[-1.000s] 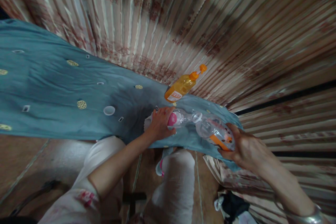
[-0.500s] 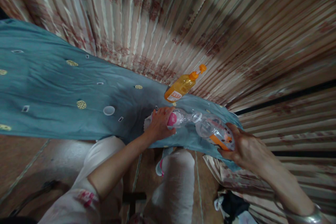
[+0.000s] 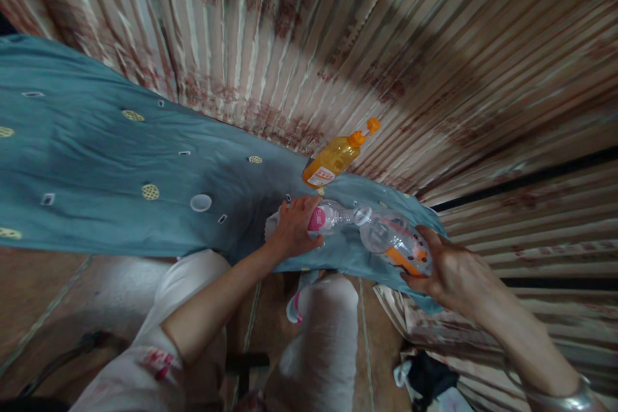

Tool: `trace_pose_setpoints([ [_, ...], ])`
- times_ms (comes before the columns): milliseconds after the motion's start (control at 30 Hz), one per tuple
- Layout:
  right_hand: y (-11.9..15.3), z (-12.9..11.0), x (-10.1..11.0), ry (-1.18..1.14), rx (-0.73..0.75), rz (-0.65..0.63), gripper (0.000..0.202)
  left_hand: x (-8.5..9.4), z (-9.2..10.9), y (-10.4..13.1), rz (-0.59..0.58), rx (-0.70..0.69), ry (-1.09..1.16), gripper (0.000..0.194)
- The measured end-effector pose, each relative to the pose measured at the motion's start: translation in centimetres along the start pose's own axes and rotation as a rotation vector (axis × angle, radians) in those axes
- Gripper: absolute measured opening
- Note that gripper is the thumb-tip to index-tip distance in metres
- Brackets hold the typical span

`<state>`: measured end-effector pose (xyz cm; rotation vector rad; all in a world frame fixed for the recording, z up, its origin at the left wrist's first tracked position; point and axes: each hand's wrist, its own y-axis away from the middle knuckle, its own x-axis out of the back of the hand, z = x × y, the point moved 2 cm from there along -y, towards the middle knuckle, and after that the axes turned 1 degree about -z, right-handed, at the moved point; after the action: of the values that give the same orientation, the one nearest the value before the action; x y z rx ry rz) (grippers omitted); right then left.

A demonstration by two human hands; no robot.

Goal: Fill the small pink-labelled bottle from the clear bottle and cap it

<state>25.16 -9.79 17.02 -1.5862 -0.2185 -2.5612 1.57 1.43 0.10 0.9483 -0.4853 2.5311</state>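
Two clear plastic bottles meet mouth to mouth at the right end of a teal cloth-covered table [image 3: 96, 161], each gripped by one bare hand. The left hand [image 3: 294, 228] wraps its fingers around the pink-labelled bottle [image 3: 328, 219], which lies tilted just inside the table's near edge. The right hand [image 3: 447, 273] closes around the base of the orange-labelled bottle [image 3: 396, 241], holding it out past the table's right corner, its neck touching the other bottle's opening. Whether liquid passes between them cannot be told.

Just behind the hands, an orange squeeze bottle [image 3: 335, 158] stands near the table's back edge, close against the striped curtain [image 3: 338, 32] that runs along the whole far side. A small white cap [image 3: 201, 203] lies apart to the left, on the broad stretch of bare cloth that reaches to the frame's left edge. Below the near edge, the person's knees in pale trousers [image 3: 323, 347] press close under the table, and dark fabric [image 3: 425, 380] lies on the floor at the lower right.
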Motion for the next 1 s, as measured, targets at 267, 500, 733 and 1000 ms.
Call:
trace_pose_setpoints([
  [267,0.02,-0.03,0.04,0.009,0.010,-0.003,0.049,0.15,0.06,0.02,-0.006,-0.007,0.009,0.086],
  [500,-0.05,-0.12,0.19,-0.004,-0.007,-0.019,0.044,-0.11,-0.08,-0.01,0.008,-0.007,0.001,0.087],
  [733,-0.05,-0.04,0.01,-0.010,-0.016,-0.026,0.049,0.06,-0.01,-0.01,0.006,-0.009,0.012,0.086],
  [1000,0.11,-0.16,0.22,0.004,0.011,-0.004,0.044,0.09,0.02,-0.01,-0.001,-0.011,0.011,0.086],
])
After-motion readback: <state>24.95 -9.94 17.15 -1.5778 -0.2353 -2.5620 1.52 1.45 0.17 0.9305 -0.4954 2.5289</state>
